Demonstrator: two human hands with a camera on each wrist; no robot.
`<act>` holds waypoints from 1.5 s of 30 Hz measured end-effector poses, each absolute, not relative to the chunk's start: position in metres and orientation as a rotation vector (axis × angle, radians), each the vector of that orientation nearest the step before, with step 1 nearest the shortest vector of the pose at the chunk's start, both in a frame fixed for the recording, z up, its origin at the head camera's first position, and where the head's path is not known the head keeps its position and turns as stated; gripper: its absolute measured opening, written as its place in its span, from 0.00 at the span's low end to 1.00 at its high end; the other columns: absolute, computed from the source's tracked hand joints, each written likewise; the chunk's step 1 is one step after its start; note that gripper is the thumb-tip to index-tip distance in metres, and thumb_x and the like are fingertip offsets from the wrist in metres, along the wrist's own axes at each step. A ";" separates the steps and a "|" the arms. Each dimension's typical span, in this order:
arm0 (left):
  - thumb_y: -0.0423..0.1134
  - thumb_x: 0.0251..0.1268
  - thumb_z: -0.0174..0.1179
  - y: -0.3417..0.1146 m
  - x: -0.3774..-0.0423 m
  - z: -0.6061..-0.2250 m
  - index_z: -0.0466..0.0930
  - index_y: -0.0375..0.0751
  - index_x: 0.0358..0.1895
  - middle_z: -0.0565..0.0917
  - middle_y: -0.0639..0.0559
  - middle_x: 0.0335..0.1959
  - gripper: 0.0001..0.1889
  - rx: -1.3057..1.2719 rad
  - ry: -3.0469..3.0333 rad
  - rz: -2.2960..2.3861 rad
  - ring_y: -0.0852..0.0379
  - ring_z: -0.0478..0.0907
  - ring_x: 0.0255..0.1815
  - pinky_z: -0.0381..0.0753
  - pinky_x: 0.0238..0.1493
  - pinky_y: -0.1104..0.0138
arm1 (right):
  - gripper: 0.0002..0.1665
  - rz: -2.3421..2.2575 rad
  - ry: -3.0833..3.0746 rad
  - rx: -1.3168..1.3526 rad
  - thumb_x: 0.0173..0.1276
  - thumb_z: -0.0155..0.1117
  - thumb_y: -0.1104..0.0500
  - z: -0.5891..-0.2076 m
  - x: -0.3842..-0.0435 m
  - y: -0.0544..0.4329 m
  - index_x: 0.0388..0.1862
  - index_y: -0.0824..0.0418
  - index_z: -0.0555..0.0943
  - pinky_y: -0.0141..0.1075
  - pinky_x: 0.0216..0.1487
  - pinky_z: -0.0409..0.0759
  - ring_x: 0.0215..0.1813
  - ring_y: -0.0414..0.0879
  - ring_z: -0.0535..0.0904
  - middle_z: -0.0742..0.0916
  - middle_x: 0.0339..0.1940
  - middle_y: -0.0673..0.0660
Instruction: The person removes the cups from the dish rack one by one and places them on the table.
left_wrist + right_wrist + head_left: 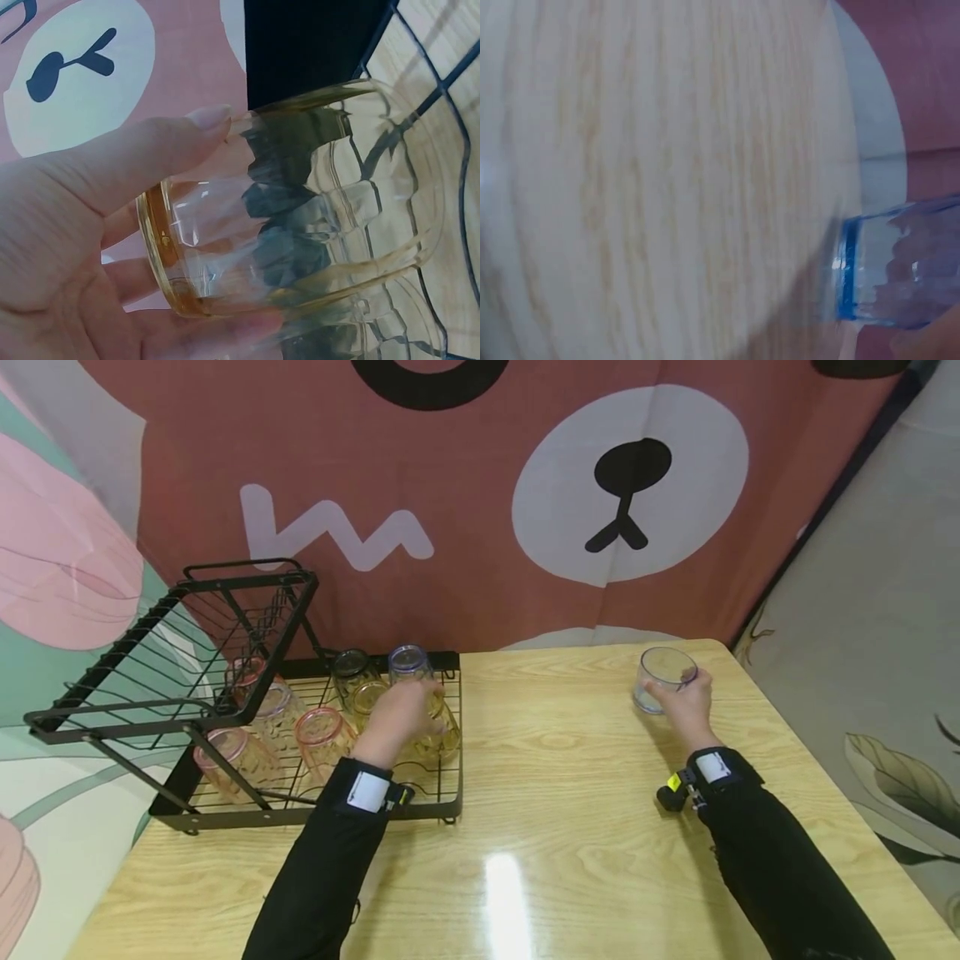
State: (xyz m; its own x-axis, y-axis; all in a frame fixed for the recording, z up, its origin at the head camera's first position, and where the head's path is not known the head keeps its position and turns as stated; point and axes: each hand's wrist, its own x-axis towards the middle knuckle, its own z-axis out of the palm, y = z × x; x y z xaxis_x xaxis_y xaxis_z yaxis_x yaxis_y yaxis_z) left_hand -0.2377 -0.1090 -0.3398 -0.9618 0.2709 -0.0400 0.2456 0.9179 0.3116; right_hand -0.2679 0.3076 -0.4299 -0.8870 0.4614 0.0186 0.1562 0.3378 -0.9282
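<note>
Wood bench (555, 768): your L grip (399, 717) holds yellow glass (292, 202), R grip (688, 703) blue-tinted glass (663, 667); both prob. light, stiff, slick, fragile, so grasp sides w/ care.

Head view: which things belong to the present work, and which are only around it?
Likely in the work:
yellow glass, in left hand
blue-tinted glass, in right hand
black rack with other glasses

Only around:
wooden table
bear-print backdrop
leaf-print backdrop
</note>
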 end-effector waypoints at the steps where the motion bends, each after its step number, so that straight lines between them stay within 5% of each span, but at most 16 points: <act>1: 0.42 0.49 0.76 -0.110 -0.238 -0.340 0.77 0.45 0.62 0.78 0.41 0.60 0.33 0.405 2.995 0.474 0.41 0.77 0.57 0.78 0.54 0.50 | 0.60 1.562 -2.347 -0.539 0.59 0.72 0.48 -0.428 -0.267 0.306 0.75 0.68 0.44 0.43 0.75 0.54 0.74 0.55 0.54 0.60 0.71 0.67; 5: 0.42 0.48 0.76 -0.115 -0.238 -0.343 0.78 0.45 0.62 0.78 0.42 0.60 0.33 0.411 2.999 0.511 0.41 0.76 0.58 0.77 0.56 0.50 | 0.68 1.500 -2.377 -0.507 0.59 0.71 0.44 -0.419 -0.261 0.300 0.78 0.65 0.34 0.45 0.77 0.48 0.78 0.59 0.45 0.51 0.77 0.70; 12: 0.44 0.49 0.76 -0.121 -0.225 -0.336 0.78 0.44 0.61 0.80 0.41 0.59 0.33 0.430 3.060 0.590 0.39 0.76 0.58 0.76 0.56 0.48 | 0.62 1.450 -2.277 -0.505 0.62 0.68 0.41 -0.401 -0.245 0.292 0.79 0.60 0.40 0.41 0.77 0.47 0.78 0.53 0.46 0.53 0.78 0.62; 17: 0.45 0.50 0.76 -0.127 -0.209 -0.328 0.79 0.44 0.60 0.79 0.39 0.60 0.31 0.440 3.157 0.753 0.38 0.75 0.59 0.75 0.58 0.47 | 0.52 1.601 -2.096 -0.308 0.67 0.65 0.52 -0.391 -0.228 0.277 0.79 0.57 0.45 0.30 0.76 0.45 0.78 0.42 0.46 0.56 0.79 0.54; 28: 0.47 0.53 0.74 -0.131 -0.182 -0.316 0.75 0.47 0.65 0.74 0.43 0.65 0.33 0.341 3.171 1.288 0.42 0.69 0.66 0.70 0.63 0.45 | 0.45 2.035 -1.831 0.204 0.70 0.58 0.69 -0.366 -0.186 0.214 0.77 0.68 0.44 0.32 0.76 0.49 0.79 0.49 0.47 0.56 0.78 0.63; 34: 0.40 0.55 0.73 -0.120 -0.175 -0.321 0.74 0.46 0.65 0.74 0.47 0.65 0.32 0.290 2.876 1.925 0.49 0.69 0.65 0.70 0.64 0.53 | 0.48 2.216 -1.706 0.403 0.70 0.62 0.63 -0.362 -0.171 0.185 0.77 0.69 0.43 0.36 0.76 0.50 0.78 0.55 0.48 0.54 0.77 0.67; 45: 0.26 0.59 0.64 -0.069 -0.158 -0.336 0.70 0.37 0.65 0.71 0.45 0.62 0.29 0.230 1.976 2.807 0.55 0.78 0.47 0.82 0.40 0.71 | 0.63 2.390 -1.596 0.593 0.61 0.71 0.46 -0.363 -0.159 0.145 0.76 0.72 0.41 0.37 0.77 0.50 0.78 0.60 0.46 0.52 0.77 0.71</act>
State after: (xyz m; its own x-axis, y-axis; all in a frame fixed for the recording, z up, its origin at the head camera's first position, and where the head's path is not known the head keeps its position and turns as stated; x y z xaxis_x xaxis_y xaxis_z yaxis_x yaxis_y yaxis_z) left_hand -0.1579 -0.0687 -0.3357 -0.9468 -0.1652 0.2761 0.3156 -0.3107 0.8966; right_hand -0.1592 0.1446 -0.3626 -0.8980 -0.0503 0.4372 -0.3846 -0.3932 -0.8351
